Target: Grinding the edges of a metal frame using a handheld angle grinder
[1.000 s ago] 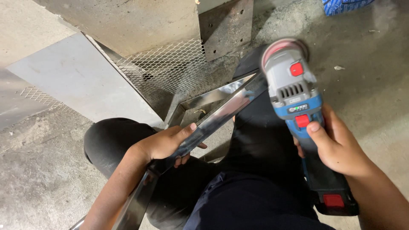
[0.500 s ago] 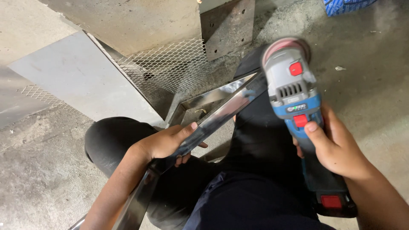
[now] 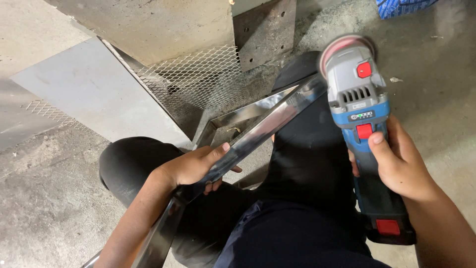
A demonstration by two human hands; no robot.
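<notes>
Grey sheet (image 3: 94, 94), wire mesh (image 3: 198, 79), drilled plate (image 3: 265, 30), perhaps blue fabric (image 3: 401, 7).

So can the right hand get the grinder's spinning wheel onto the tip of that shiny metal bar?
Probably yes: the right hand holds the grinder with its wheel right beside the shiny metal bar, nothing between.

One head-worn camera looks steeply down, close over the person's lap and both hands, with the concrete floor (image 3: 44, 218) beyond.
</notes>
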